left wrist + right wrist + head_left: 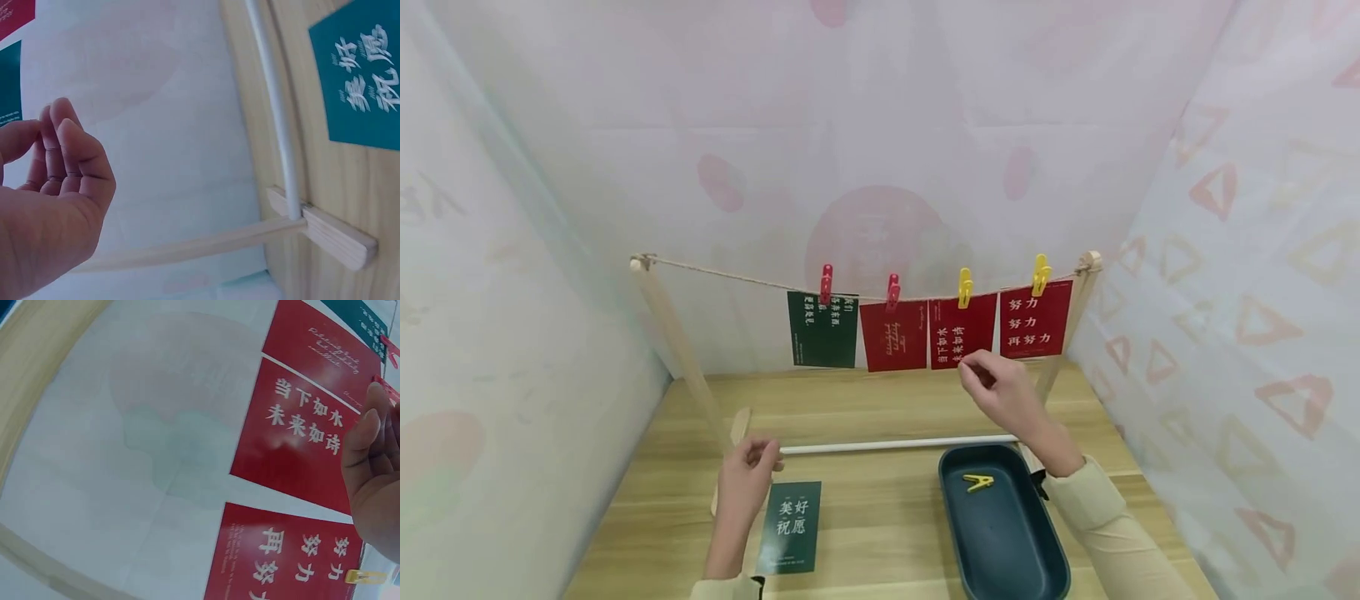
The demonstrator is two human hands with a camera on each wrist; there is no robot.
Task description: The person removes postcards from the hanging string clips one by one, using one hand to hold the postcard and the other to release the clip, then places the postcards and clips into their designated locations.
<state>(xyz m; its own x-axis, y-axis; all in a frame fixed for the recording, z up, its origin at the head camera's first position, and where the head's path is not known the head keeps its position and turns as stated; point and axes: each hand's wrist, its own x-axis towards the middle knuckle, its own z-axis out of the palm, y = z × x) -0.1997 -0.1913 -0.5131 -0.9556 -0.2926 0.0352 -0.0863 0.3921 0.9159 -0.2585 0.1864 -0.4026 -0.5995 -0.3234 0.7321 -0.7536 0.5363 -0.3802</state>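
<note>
My right hand [1006, 398] is raised with loosely bent fingers and holds nothing. In the head view it overlaps the lower edge of a red card [951, 323] hanging from a twine line [730, 273]. Beside that card hang another red card [893, 346], a red card at the right end [1036, 321] and a dark green card [823, 340]. Red clothespins [826, 285] and yellow clothespins [965, 289] clip them. My left hand [747, 479], fingers loosely curled and bare, hovers at the left. Just right of it, a green card [792, 537] lies on the table.
A dark blue tray [1007, 546] stands at the front right, a yellow clothespin [978, 482] inside. Wooden posts [681, 342] carry the twine at both ends, and a white rod [895, 445] spans them low down. Pale printed cloth [865, 150] encloses the wooden table [880, 408].
</note>
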